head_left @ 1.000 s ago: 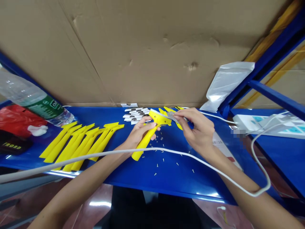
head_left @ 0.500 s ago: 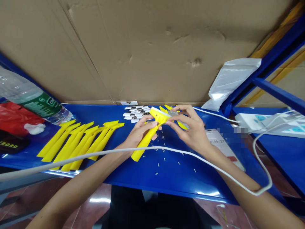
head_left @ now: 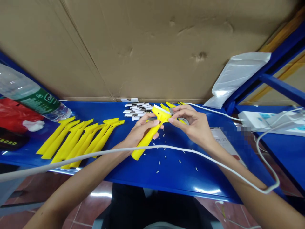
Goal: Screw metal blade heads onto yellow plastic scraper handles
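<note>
Yellow plastic, long at one end and wide at the other: a yellow plastic scraper-shaped tool (head_left: 145, 142), held up over the shiny flat blue bench (head_left: 133, 173), tilted, with the wide head far and the fat handle end near. Left grip (head_left: 138, 130) wrapped around the neck, thumb across the front and fingertips showing past the other side. Right grip (head_left: 196, 125) pinched at the right end of the head, thumb in front, fingers partly hidden behind, so hard to say how tight. Probably light and easy to lift with one hand. Looks stiff, not likely to bend or squash, and not easy to break. Looks smooth too, so may turn a bit in damp fingers. Best held by the neck, just under the head, to stop any wobble. Along the top edge of the head, a thin pale strip (head_left: 162, 109); maybe sharp, so best not rubbed. Lower down on the bench, tiny silver metal screws (head_left: 166, 157), probably fiddly to pick up. Off to the left, more long yellow plastic handles (head_left: 58, 140), likely just as light.
</note>
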### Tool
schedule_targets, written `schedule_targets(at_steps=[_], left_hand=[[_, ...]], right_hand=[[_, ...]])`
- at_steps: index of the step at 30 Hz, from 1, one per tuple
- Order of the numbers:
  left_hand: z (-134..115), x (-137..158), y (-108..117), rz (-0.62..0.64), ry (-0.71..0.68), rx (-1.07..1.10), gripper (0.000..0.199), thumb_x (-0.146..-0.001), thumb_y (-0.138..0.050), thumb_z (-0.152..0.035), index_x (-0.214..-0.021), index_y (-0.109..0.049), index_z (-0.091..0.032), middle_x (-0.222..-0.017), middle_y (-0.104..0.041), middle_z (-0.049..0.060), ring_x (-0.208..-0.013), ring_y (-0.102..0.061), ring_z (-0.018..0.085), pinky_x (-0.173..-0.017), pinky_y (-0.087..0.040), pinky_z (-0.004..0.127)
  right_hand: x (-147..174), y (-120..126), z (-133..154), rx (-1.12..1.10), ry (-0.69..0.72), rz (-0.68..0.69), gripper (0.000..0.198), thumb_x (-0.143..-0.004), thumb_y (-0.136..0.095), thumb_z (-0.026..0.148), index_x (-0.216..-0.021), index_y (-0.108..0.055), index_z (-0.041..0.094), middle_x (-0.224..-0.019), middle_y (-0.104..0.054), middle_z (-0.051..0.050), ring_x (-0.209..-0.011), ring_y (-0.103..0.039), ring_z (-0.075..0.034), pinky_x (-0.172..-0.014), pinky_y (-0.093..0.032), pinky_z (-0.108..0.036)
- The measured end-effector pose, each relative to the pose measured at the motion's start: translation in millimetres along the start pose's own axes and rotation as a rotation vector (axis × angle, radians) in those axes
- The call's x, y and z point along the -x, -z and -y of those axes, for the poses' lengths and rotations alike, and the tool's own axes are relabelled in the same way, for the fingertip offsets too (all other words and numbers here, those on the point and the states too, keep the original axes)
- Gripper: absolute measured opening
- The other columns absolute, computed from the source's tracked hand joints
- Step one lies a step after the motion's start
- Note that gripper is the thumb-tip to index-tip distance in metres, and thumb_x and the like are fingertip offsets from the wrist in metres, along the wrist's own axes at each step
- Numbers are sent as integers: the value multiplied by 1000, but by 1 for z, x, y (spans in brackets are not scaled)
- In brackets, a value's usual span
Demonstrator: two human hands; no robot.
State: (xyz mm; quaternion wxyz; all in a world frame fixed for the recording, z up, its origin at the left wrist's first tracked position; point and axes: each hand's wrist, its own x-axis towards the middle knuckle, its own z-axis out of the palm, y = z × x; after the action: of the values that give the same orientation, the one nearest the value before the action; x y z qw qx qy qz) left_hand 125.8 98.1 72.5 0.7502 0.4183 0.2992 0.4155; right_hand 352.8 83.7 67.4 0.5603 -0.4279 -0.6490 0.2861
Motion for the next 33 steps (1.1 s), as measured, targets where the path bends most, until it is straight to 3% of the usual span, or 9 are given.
schedule_targets(at_steps=[6,15,23,28,33], left_hand=[[2,1,3,-11,-6,27,41,-85,-92,-26,-117,-67,-21,-97,-80,7,-75,-76,18,-51,-48,21],[2,4,1,-17,-13,41,34,-86,-92,-24,-113,-71,-20,-97,-80,8,-77,-75,18,-51,-48,20],[-1,4,-2,-35,31,89,37,-83,-92,-21,-113,-71,-20,-100,-79,7,-85,-76,19,-49,-45,18],[0,4,-1,-26,19,106,34,-84,-91,-19,-110,-69,-21,-104,-79,8,-87,-76,19,-48,-43,18],[0,4,5,60,37,90,34,-84,-91,-21,-111,-71,-21,-96,-76,6,-83,-75,18,-48,-45,18]], right_hand=[[-1,-1,1,-88,-105,26,26,-84,-97,49,-86,-83,27,-115,-79,-8,-120,-73,-30,-105,-57,-52],[0,-4,5,-94,-95,44,19,-90,-91,39,-87,-80,24,-103,-78,-5,-106,-73,-25,-96,-57,-44],[0,-6,9,-195,-85,60,24,-85,-98,39,-86,-80,23,-96,-77,-3,-97,-72,-22,-91,-58,-40],[2,-9,12,-368,-301,4,40,-68,-108,35,-89,-76,23,-96,-75,0,-91,-69,-18,-88,-56,-36],[1,-10,14,-578,-479,37,53,-56,-113,31,-89,-72,24,-98,-73,1,-92,-69,-17,-85,-56,-33]])
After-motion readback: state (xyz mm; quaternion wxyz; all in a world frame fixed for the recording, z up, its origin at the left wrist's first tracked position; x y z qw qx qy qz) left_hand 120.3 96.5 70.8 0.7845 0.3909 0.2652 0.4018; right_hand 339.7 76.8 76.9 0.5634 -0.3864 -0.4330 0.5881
